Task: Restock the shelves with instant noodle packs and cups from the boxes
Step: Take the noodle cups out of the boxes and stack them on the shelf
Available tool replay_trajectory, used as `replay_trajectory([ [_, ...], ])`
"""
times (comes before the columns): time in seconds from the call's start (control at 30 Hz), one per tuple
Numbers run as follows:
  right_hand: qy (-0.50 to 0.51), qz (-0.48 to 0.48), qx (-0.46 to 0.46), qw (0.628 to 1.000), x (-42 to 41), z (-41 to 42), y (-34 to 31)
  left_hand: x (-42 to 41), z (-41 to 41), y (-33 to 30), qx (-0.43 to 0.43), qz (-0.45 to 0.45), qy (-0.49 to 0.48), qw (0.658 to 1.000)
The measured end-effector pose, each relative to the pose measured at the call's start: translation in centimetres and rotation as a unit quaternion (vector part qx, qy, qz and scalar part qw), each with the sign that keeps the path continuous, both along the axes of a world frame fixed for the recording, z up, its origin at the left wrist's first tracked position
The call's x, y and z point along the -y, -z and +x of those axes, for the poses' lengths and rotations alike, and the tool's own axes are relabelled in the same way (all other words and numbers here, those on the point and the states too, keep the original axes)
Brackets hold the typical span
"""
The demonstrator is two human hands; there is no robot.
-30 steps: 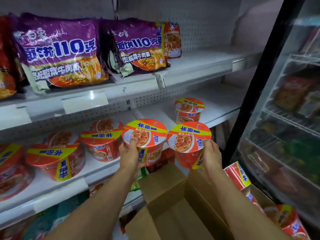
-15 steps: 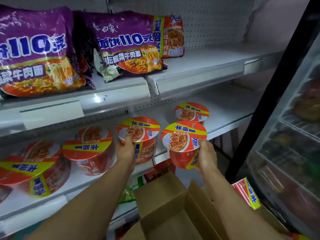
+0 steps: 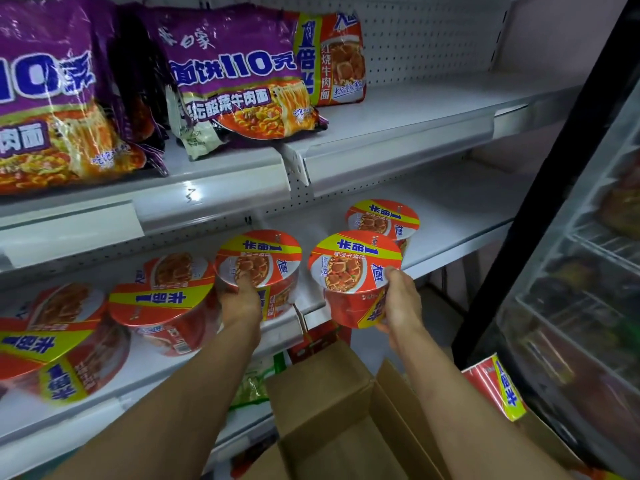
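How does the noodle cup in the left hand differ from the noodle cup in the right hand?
The left-hand cup is over the shelf, beside the stocked cups; the right-hand cup is out past the shelf's front edge. The left hand takes its cup from the front, the right hand from the side. Both share the same red and yellow design.

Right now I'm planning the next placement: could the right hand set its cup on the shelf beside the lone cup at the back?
Probably yes. The right hand grips a noodle cup just in front of the lone cup, and the middle shelf around it looks bare, with nothing between them.
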State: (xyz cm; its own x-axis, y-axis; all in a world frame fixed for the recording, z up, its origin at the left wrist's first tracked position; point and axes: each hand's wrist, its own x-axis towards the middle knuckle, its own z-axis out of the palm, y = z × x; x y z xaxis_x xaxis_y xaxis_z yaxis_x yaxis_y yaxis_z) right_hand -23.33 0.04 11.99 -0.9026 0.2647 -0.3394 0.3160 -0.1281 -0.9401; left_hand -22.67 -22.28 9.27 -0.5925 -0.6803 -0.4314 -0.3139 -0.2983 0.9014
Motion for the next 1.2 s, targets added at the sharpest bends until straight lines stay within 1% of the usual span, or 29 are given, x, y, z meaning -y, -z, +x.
replay_trajectory([
  [0.1, -0.007, -0.009, -0.003, 1.0, 0.4, -0.4, -0.1, -1.5, 2.3, -2.5, -0.007, -0.034, 0.036, 0.999],
  [0.23, 0.002, -0.041, 0.0, 0.999, 0.9, -1.0, -0.6, -2.5, 4.3, -3.1, 0.014, -0.101, 0.094, 0.99],
  [0.4, 0.012, -0.076, 0.011, 0.997, 1.2, -2.1, -0.3, -2.9, 5.6, -2.3, 0.049, -0.208, 0.186, 0.959],
  [0.63, 0.031, -0.093, 0.008, 0.995, 0.8, -3.5, -0.1, -3.6, 6.3, -3.3, 0.089, -0.282, 0.225, 0.928],
  [0.77, 0.046, -0.089, 0.007, 0.995, 0.0, -4.7, -0.4, -4.1, 6.8, -3.8, 0.116, -0.301, 0.258, 0.91],
  [0.9, 0.051, -0.087, 0.009, 0.995, -0.5, -5.7, -0.6, -4.6, 7.0, -3.5, 0.144, -0.333, 0.309, 0.879],
  [1.03, 0.039, -0.085, 0.004, 0.996, 0.3, -5.9, -0.8, -5.5, 6.9, -3.3, 0.152, -0.354, 0.34, 0.858],
  [1.2, 0.03, -0.072, 0.018, 0.997, 2.1, -6.9, -0.7, -5.9, 6.7, -3.0, 0.151, -0.368, 0.361, 0.843],
])
